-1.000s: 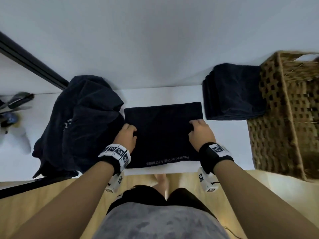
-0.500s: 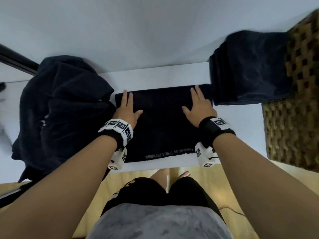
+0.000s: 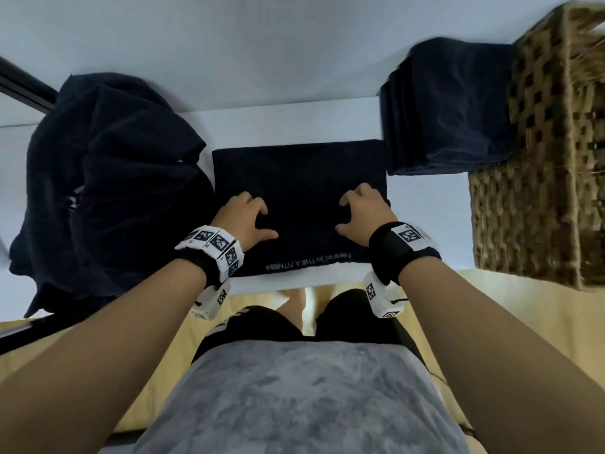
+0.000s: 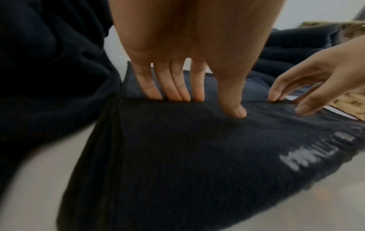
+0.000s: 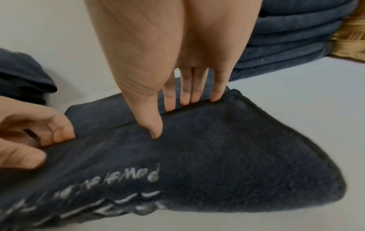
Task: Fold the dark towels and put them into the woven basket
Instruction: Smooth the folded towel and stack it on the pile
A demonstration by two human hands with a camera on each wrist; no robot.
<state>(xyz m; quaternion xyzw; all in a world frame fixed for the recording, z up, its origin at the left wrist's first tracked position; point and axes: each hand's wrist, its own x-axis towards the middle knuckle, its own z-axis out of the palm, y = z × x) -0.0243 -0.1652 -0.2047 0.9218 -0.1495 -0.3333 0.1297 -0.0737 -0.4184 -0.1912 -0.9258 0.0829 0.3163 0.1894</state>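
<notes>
Two grips are in view, the left grip [image 3: 244, 217] and the right grip [image 3: 363, 211], each with four fingers and one thumb showing in the wrist views

One flat towel [image 3: 301, 178] lies under both grips, with one line of pale lettering [image 3: 307, 261] along its near edge

One heap of loose dark towels [image 3: 108, 178] sits just left of the left grip; how many it holds cannot be told

One stack of folded towels [image 3: 451, 106] sits beyond the right grip, several layers, exact number unclear

One woven basket [image 3: 540, 208] stands right of the right grip

One tabletop [image 3: 425, 204] carries them all

Two marker wristbands, one per wrist
</notes>
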